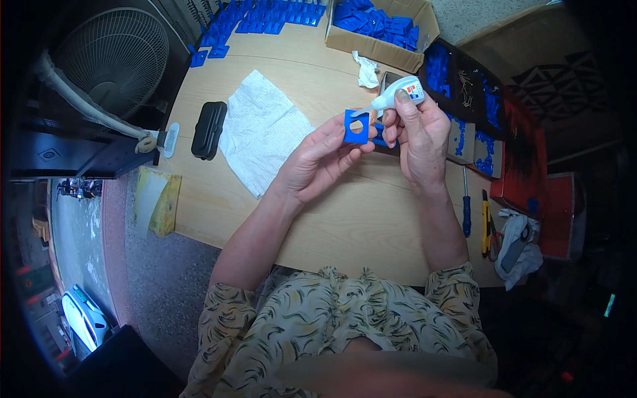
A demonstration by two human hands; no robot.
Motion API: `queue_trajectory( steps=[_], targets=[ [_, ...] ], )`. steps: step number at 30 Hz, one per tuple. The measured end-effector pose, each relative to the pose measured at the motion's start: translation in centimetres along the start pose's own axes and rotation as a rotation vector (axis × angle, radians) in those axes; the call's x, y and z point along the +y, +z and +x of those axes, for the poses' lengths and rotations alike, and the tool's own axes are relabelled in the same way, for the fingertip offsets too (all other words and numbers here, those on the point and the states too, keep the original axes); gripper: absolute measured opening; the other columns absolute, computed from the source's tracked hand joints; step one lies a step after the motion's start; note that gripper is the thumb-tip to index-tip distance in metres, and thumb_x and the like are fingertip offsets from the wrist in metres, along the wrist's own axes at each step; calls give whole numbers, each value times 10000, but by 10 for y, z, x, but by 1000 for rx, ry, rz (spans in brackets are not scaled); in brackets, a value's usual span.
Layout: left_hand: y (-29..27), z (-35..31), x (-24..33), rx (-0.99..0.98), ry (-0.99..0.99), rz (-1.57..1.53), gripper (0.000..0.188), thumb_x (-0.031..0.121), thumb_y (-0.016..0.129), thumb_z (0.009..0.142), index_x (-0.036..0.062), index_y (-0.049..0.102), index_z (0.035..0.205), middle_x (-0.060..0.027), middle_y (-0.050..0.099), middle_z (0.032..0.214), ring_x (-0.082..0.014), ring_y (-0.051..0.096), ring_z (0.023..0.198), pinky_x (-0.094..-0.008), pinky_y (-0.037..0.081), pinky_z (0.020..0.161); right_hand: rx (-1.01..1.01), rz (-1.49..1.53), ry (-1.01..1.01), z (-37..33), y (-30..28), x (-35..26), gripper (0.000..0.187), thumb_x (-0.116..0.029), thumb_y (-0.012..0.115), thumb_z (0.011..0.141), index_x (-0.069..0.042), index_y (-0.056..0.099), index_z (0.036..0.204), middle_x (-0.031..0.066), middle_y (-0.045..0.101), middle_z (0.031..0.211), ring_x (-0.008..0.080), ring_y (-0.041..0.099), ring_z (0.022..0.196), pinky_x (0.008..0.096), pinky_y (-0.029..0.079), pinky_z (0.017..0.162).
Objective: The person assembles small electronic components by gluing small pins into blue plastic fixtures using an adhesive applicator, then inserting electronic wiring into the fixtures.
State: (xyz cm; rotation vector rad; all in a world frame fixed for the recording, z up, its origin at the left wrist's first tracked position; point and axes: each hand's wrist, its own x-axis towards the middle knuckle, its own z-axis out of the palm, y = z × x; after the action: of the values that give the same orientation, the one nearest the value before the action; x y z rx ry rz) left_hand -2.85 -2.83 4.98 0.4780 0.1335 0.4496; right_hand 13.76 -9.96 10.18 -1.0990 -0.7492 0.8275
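Between its thumb and fingers, my left hand (320, 159) holds a small blue plastic piece (356, 136) with a round hole through it. My right hand (423, 136) grips a white squeeze bottle (401, 93), tilted so its narrow nozzle comes to the upper edge of the blue piece. Whether the tip touches the plastic, I cannot tell. Just behind the hands, more blue plastic shows, partly hidden by my right fingers. A white cloth (262, 129) lies flat to the left of my left hand.
Rows of blue parts (269, 16) line the far edge beside a cardboard box (424, 40) of blue pieces. Trays of small parts (474, 142), a screwdriver (466, 215), a yellow cutter (486, 225) and a rag (519, 249) lie right. A black case (209, 131) sits left, near a fan (113, 56).
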Motion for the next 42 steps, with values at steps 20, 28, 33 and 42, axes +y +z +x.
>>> queue_trajectory(
  steps=[20, 28, 33, 42],
  targets=[
    [-3, 1, -3, 33, -26, -95, 577, 169, 614, 975, -31, 328, 1435, -214, 554, 1270, -250, 633, 1103, -246, 587, 900, 11, -194, -46, -3, 2, -6, 223, -206, 641, 980, 6, 609, 1040, 19, 622, 755, 20, 536, 597, 174, 446, 535],
    [-3, 1, -3, 23, -34, -97, 585, 168, 612, 976, -30, 320, 1442, -218, 546, 1279, -250, 630, 1109, -243, 584, 908, 21, -205, -37, -4, 1, -5, 222, -208, 640, 980, 6, 610, 1030, 23, 624, 750, 24, 540, 590, 178, 443, 525],
    [-4, 2, -4, 5, -33, -110, 577, 170, 603, 981, -23, 320, 1446, -225, 541, 1285, -254, 627, 1113, -249, 581, 909, 24, -153, -23, -2, -2, -1, 221, -213, 638, 980, 4, 615, 1014, 25, 625, 742, 26, 535, 576, 181, 439, 510],
    [-1, 0, -3, 22, -20, -58, 565, 249, 599, 992, -18, 370, 1435, -163, 599, 1261, -201, 632, 1089, -241, 540, 914, 13, 66, 55, 2, -6, 5, 235, -233, 621, 987, 2, 623, 994, 44, 616, 733, 49, 527, 546, 197, 423, 469]
  ],
)
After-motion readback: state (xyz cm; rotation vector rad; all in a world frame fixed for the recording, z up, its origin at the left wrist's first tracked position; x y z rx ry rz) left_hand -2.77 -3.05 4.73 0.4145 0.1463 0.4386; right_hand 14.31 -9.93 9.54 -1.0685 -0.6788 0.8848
